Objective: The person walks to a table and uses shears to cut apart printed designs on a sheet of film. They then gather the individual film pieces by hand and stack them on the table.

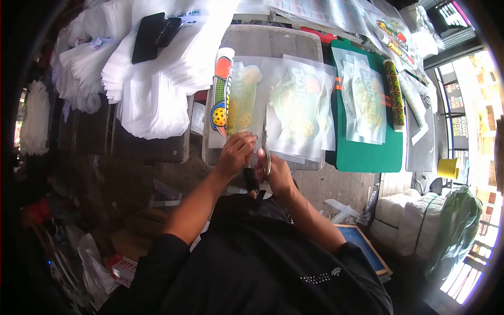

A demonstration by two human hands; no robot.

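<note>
My right hand (277, 173) grips a pair of scissors (265, 149) whose blades point away from me into a translucent printed film sheet (247, 100). My left hand (236, 152) presses down the near edge of that sheet, just left of the blades. The sheet carries a yellow, orange and green graphic and unrolls from a printed roll (220, 89) at its left. A cut sheet with a similar graphic (302, 105) lies to the right on the grey board (273, 42).
Stacks of white bags (152, 79) with a black phone or wallet (152, 34) on top sit left. A green mat (367, 152) holding more printed sheets (365, 97) and a printed roll (394, 92) lies right. A yellow cup (448, 168) and white sacks (409, 215) stand at the far right.
</note>
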